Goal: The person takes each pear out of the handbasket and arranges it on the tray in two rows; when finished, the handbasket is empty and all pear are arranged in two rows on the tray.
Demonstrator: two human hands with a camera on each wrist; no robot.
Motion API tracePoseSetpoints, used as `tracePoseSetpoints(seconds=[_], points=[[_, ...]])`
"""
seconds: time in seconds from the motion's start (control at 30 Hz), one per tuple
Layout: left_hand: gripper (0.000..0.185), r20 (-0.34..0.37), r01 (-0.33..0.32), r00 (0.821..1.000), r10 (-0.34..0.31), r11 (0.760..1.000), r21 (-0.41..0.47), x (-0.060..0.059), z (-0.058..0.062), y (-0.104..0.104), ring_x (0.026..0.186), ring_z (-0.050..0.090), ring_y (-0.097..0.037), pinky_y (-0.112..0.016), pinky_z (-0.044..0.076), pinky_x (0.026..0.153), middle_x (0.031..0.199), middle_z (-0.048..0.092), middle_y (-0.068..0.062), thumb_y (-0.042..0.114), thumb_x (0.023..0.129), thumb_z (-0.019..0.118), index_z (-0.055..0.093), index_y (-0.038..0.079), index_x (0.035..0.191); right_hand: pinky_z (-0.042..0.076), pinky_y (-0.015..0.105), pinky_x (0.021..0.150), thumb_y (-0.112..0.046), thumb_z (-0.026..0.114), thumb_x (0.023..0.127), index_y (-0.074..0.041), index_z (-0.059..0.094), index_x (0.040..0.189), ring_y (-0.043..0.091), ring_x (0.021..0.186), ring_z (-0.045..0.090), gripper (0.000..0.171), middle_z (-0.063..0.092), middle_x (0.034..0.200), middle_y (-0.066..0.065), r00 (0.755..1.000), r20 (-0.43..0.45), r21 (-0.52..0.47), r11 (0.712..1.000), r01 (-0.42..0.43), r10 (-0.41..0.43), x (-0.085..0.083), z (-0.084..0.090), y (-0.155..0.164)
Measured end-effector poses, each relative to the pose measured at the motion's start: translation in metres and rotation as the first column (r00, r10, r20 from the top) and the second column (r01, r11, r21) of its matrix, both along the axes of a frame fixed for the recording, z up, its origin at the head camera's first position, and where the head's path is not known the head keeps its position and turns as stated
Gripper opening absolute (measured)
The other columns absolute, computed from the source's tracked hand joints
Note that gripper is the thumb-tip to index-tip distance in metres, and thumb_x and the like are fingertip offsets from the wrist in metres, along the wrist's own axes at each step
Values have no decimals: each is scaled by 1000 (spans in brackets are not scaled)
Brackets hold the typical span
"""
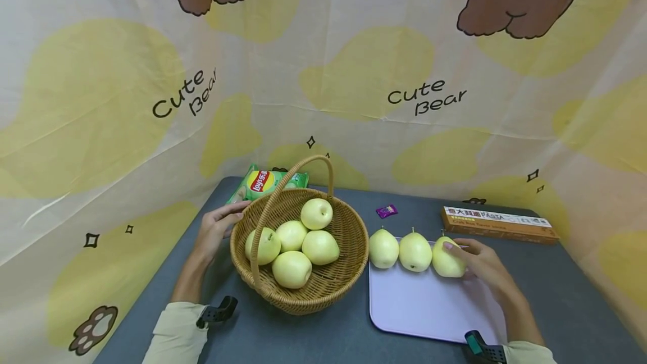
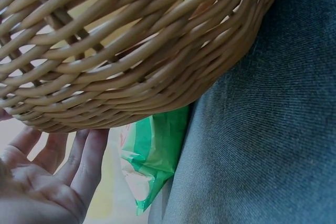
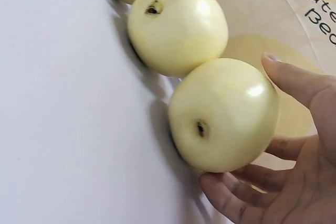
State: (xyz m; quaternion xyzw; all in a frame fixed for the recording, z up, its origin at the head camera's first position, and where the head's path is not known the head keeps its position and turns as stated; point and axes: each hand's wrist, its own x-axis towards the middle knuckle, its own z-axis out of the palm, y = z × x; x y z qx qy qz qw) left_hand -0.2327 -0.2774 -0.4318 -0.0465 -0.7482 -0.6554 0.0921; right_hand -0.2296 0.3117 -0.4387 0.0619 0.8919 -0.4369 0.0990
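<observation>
A wicker basket (image 1: 349, 240) with a hoop handle stands on the dark table and holds several pale yellow pears (image 1: 303, 246). My left hand (image 1: 217, 229) lies flat against its left wall, fingers (image 2: 79, 156) straight along the weave (image 2: 131, 51). Three pears stand in a row along the far edge of a lilac cutting board (image 1: 424, 308). My right hand (image 1: 470, 260) cups the rightmost pear (image 1: 447, 263). On that pear (image 3: 223, 114) the thumb (image 3: 294, 77) lies over the top and curled fingers (image 3: 236, 192) sit beneath. The middle pear (image 3: 176, 30) touches it.
A green chip bag (image 1: 263, 181) lies behind the basket, close to my left hand, its corner (image 2: 152, 156) under the basket's curve. A small purple wrapper (image 1: 386, 210) and a long pasta box (image 1: 497, 223) sit at the back. Printed cloth walls the table (image 1: 303, 336) on three sides.
</observation>
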Motion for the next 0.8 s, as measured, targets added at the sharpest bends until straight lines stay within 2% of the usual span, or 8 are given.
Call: tracePoseSetpoints(seconds=[0.17,0.37,0.5,0.63,0.8], points=[[42,0,-3,1000,3,1000,1,0,0,0,107,72,-4,-26,63,85,125,72,5,17,108,58,63,-5,143,54,35,85,-57,65,102,-2,37,163,37,129,56,87,39,161,32,998,14,-12,998,-63,63,3,4,4],[41,-5,-1,1000,1,1000,8,0,0,0,107,72,-3,-27,63,85,123,72,8,16,108,58,62,-6,143,60,39,83,-36,77,97,-1,35,163,26,106,67,86,52,147,32,989,0,-69,987,-145,145,9,5,9],[41,-5,1,1000,-1,1000,6,0,0,0,108,71,-3,-26,63,85,123,72,7,16,109,57,63,-6,143,58,36,83,-34,78,96,0,33,164,24,103,69,88,51,147,35,990,3,-67,988,-139,139,9,4,10],[41,-2,2,1000,-2,1000,4,0,0,0,108,71,-3,-26,63,85,124,72,5,16,109,57,63,-5,143,58,34,85,-37,77,97,1,30,164,27,110,70,90,44,152,40,993,1,-67,990,-121,121,7,2,10],[41,-2,3,1000,-3,1000,4,0,0,0,108,71,-3,-26,63,85,123,72,6,17,109,57,63,-5,144,58,34,85,-36,78,96,2,31,163,29,113,67,90,45,151,39,993,-14,-64,990,-122,121,7,2,8]])
